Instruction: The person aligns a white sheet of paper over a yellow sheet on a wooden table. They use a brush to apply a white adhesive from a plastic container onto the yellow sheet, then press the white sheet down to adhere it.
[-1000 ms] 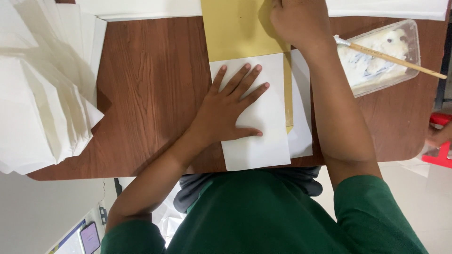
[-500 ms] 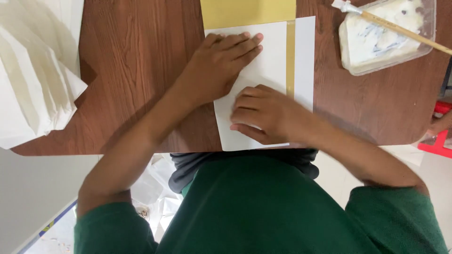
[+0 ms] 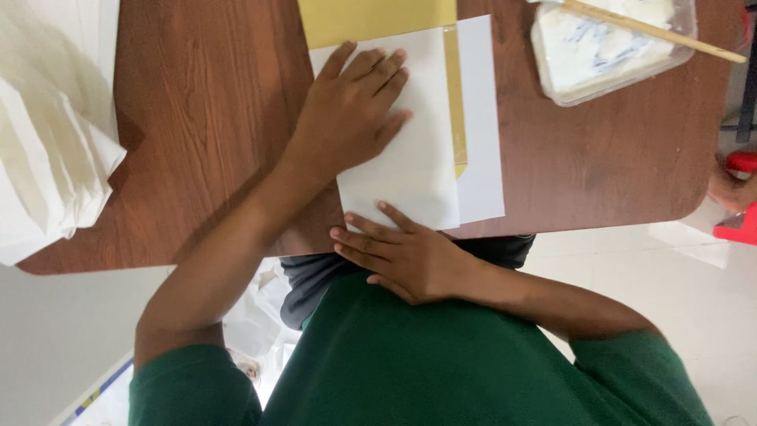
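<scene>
White folded sheet (image 3: 410, 150) lies flat on the bench (image 3: 213, 118), over the near end of a yellow sheet (image 3: 378, 17). All places below are given relative to this white sheet.

My left hand (image 3: 355, 118) is open, palm down, fingers spread, pressing on its far-left part. My right hand (image 3: 402, 256) is also open and flat, holding nothing; its fingertips (image 3: 359, 223) touch the sheet's near edge, where that edge meets the bench's rim.

Just right of it, a narrow yellow strip (image 3: 453, 95) shows along its right edge, running from the far end most of the way toward me and ending in a point. Beyond the strip, a second white layer (image 3: 481, 118) sticks out to the right.

Judgement on progress: the white sheet appears already folded over and laid onto the yellow one, and both hands are smoothing it down. The uncovered strip and the protruding layer suggest the right side is not yet closed. I cannot tell whether paste is under the sheet.

Far right of it: a clear plastic tray (image 3: 615, 55) holding white paste, with a wooden-handled brush (image 3: 654, 31) across it. Well to the left: a heap of white folded paper (image 3: 47, 142). At the far right frame edge, another person's hand (image 3: 729, 189) beside something red (image 3: 741, 225).
</scene>
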